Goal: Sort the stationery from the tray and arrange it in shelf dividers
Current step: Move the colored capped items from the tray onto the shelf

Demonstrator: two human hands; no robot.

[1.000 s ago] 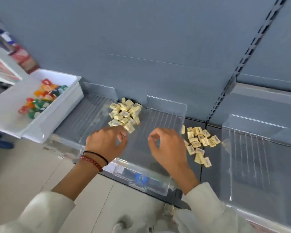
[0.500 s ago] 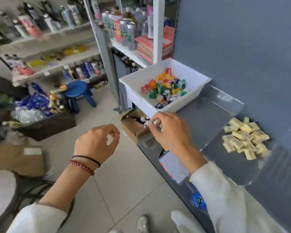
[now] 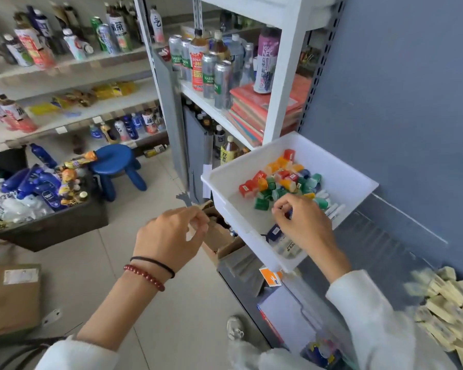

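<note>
A white tray (image 3: 225, 190) stands at the left end of the grey shelf. It holds several small red, orange and green pieces (image 3: 275, 182), some white pens (image 3: 334, 209) and a dark blue piece (image 3: 274, 232). My right hand (image 3: 305, 231) is over the tray's near half, fingers curled, thumb and forefinger pinching a small dark piece that is mostly hidden. My left hand (image 3: 171, 233) hovers over the floor left of the tray, loosely curled and holding nothing. A pile of cream erasers (image 3: 449, 303) lies in a clear shelf divider (image 3: 401, 222) to the right.
A white rack (image 3: 278, 76) with cans, bottles and red books rises behind the tray. An open cardboard box (image 3: 219, 236) sits below the tray. On the floor are a blue stool (image 3: 115, 161), a dark crate of bottles (image 3: 46, 209) and a brown carton (image 3: 11, 297).
My view has swung left from the dividers to the tray. My right hand has moved from the tray's front rim into the tray. My left hand stays off to the left.
</note>
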